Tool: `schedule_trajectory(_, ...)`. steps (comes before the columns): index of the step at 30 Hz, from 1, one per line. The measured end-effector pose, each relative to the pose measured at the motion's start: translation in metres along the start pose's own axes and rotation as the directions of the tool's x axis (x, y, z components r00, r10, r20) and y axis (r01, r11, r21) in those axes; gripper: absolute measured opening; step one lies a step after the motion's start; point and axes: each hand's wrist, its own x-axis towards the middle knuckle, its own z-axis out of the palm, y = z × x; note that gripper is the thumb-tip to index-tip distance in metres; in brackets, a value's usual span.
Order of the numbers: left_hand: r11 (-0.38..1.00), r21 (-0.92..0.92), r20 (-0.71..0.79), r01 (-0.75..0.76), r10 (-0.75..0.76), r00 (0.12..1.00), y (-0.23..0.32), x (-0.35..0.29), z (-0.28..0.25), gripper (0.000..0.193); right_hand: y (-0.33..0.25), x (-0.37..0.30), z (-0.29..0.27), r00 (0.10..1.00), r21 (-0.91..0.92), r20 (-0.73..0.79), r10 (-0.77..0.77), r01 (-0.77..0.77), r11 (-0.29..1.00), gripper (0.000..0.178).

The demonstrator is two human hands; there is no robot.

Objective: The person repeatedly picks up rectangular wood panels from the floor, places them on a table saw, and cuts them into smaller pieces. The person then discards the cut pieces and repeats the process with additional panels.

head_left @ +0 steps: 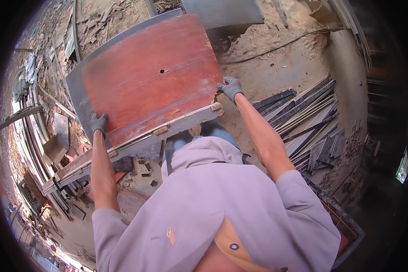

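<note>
A large red plywood panel with worn paint and a small dark hole lies flat on a grey metal-topped table. My left hand, in a grey glove, grips the panel's left edge close to the near corner. In a matching glove, my right hand closes on its right edge, where the wood looks chipped. Both arms reach forward. Along the table's near side runs a long straight rail, between the panel and my body.
Long dark-edged board strips lie piled on the floor at right. Long thin strips and scraps heap up at left. Beyond the table is another grey sheet. A black cable crosses the sawdust-covered ground.
</note>
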Motion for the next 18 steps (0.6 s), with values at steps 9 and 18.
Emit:
schedule_trajectory(9,0.911,0.371,-0.22,0.177,-0.099,0.97,0.081,-0.054,0.019,0.07,0.021,0.019,-0.004,0.993,-0.177,-0.119,0.001,-0.022,0.984,0.032)
schedule_trajectory(18,0.808,0.541,-0.19,0.232,-0.151,0.97,0.101,-0.162,0.039,0.086,-0.086,-0.084,0.018,0.845,-0.65,0.155,-0.512,0.477,0.591,0.08)
